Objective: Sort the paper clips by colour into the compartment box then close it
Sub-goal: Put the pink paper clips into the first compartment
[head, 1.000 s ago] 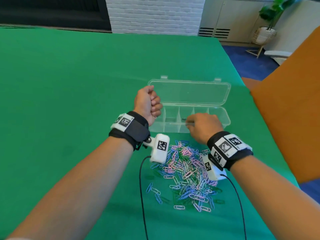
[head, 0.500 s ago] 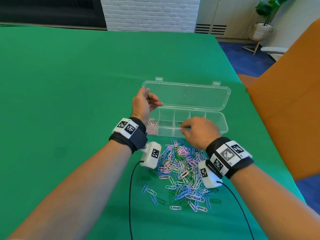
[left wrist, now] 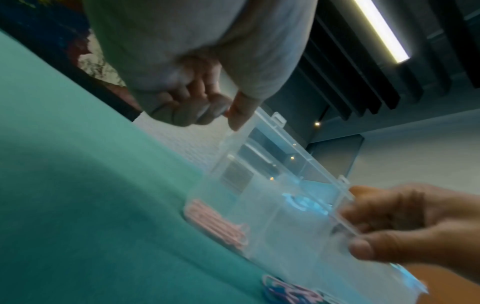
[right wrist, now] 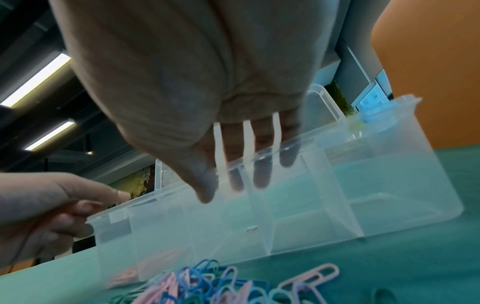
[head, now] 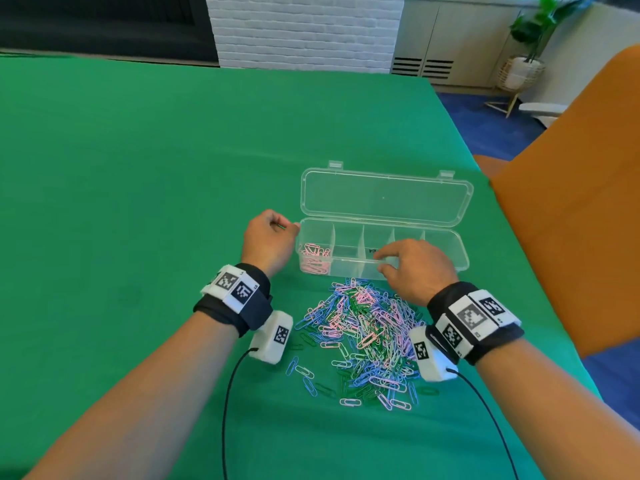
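The right hand (head: 417, 268) gripped the box (head: 446, 263) by its front wall. The left hand (head: 268, 240), curled and holding nothing, touched the box's left end

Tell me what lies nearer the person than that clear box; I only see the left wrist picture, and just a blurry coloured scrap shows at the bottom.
Observer: A loose pile of pink, blue and green paper clips lies on the green tablecloth, just in front of the clear plastic compartment box.
Operator: How many compartments does it have?
Observer: Five; by the head view only the leftmost holds anything, a batch of pink paper clips.
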`<state>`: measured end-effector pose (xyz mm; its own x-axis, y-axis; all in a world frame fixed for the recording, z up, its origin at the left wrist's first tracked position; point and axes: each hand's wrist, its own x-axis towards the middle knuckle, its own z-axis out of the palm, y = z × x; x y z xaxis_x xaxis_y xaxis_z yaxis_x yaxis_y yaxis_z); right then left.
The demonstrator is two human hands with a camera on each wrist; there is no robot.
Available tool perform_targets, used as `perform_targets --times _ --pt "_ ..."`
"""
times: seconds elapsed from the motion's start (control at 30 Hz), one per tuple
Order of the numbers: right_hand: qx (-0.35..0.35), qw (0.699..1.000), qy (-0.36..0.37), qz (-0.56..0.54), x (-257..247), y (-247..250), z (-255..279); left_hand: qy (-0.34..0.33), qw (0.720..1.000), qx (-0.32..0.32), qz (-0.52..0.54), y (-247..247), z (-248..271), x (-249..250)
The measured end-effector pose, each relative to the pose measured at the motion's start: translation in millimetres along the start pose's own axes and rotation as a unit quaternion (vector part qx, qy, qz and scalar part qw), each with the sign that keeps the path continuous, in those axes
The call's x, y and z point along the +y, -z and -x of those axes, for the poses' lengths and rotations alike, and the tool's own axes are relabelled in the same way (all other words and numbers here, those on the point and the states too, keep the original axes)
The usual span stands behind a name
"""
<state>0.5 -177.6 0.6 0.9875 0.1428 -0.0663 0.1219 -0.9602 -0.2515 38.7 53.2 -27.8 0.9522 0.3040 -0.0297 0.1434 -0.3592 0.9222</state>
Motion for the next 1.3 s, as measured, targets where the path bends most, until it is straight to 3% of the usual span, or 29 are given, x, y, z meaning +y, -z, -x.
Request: perform_targets --times 0.07,0.17,0.23,0.37,0.43,0.5,0.73,0.87,0.97,1.13,1.3 --pt "0.077 0.997 0.029 0.009 1 -2 7 -0.037 0.999 -0.007 0.001 3 18 7" --pt "0.177 0.982 0.062 -0.031 -3 -5 20 -0.069 0.982 -0.166 -0.065 3 47 14" --pt "0.123 0.99 0.052 -0.041 -4 -9 27 -0.11 0.949 -0.251 -0.153 -7 59 12" --pt "-0.102 0.994 0.031 -0.025 -2 -23 34 -0.185 0.866 -0.348 -0.308 -35 77 11" --pt "-0.126 0.991 0.043 -0.022 -1 -30 38 -0.212 0.817 -0.363 -0.396 -45 83 12" --pt "-0.117 0.991 0.06 -0.013 0 -36 43 -0.215 0.798 -0.361 -0.433 -46 90 11" --pt "-0.136 0.983 0.118 -0.041 -5 -44 78 -0.221 0.822 -0.354 -0.388 -17 112 -3" --pt "-0.117 0.986 0.088 -0.08 0 -36 75 -0.231 0.841 -0.313 -0.375 -12 103 -3" --pt "-0.117 0.99 0.055 -0.06 -3 -32 53 -0.205 0.832 -0.333 -0.392 -26 95 -2" --pt "-0.163 0.984 0.068 0.0 -16 -37 42 -0.163 0.779 -0.393 -0.46 -41 100 -3" --pt "-0.185 0.978 0.072 -0.07 -2 -24 68 -0.198 0.789 -0.427 -0.395 -10 112 -5"
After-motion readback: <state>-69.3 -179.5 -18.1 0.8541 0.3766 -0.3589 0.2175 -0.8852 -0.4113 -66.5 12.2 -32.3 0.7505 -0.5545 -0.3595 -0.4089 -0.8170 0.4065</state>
